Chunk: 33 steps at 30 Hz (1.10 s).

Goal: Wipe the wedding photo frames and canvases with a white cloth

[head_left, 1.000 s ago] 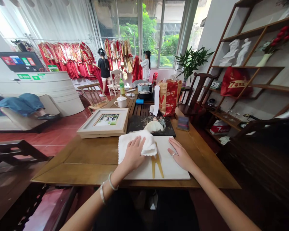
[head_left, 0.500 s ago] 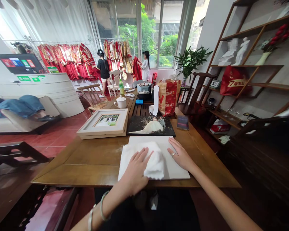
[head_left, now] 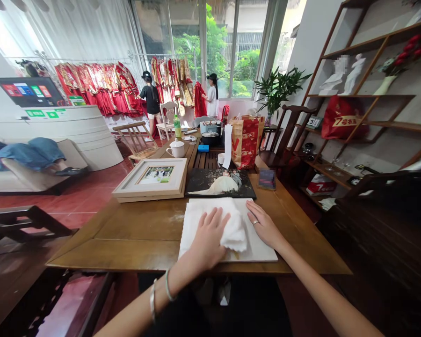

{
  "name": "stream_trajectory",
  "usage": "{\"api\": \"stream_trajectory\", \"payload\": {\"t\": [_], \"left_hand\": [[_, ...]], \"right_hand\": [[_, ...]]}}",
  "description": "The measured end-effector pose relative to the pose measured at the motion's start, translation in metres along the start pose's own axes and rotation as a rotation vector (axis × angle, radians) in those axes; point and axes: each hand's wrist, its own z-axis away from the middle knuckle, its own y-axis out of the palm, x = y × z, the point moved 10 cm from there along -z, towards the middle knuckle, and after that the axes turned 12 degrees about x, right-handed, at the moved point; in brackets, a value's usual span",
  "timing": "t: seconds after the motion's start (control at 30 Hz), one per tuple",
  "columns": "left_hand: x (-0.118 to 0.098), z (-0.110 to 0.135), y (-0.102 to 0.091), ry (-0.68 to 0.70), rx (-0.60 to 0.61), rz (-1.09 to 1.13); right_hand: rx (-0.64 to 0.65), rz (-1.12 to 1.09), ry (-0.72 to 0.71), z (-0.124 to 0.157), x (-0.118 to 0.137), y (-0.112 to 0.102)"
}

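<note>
A white board (head_left: 259, 250) lies flat near the front edge of the wooden table (head_left: 133, 234). Over its left and middle part is a folded white towel (head_left: 236, 231). My left hand (head_left: 208, 238) rests flat on the towel with its fingers spread, pressing it against the board. On the board's right side lies my right hand (head_left: 264, 224), fingers stretched out along its edge and a ring on one finger. Just behind the board is a dark photo panel (head_left: 196, 180) showing a figure in a white dress.
Stacked pale picture frames (head_left: 126, 187) sit at the back left. A small dark-screened stand (head_left: 267, 179) is right of the photo panel. Behind are a lidded white cup (head_left: 177, 150), a red-and-brown paper bag (head_left: 247, 142) and a blue box (head_left: 203, 148). Two people stand by the clothes racks.
My left hand and the towel have slid away from me and slightly right over the board. My right hand stays on the board's right side.
</note>
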Motion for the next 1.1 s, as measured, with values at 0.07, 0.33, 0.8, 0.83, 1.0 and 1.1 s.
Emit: {"api": "stream_trajectory", "payload": {"t": [0.07,0.33,0.8,0.83,1.0,1.1], "left_hand": [[-0.016,0.022,0.01,0.02,0.049,0.014],[-0.04,0.035,0.021,0.088,0.063,0.001],[-0.052,-0.038,-0.005,0.019,0.038,-0.105],[-0.061,-0.026,0.001,0.047,0.06,-0.092],[-0.106,0.026,0.03,0.171,0.196,-0.04],[-0.112,0.03,0.033,0.156,0.223,-0.038]], "right_hand": [[-0.006,0.0,-0.002,0.0,-0.001,0.0],[-0.024,-0.016,-0.02,0.0,-0.002,-0.002],[-0.042,-0.244,-0.022,-0.003,-0.01,-0.015],[-0.043,-0.255,-0.007,-0.004,-0.013,-0.015],[-0.033,-0.303,0.079,-0.007,-0.025,-0.013],[-0.035,-0.288,0.061,-0.007,-0.023,-0.012]]}}
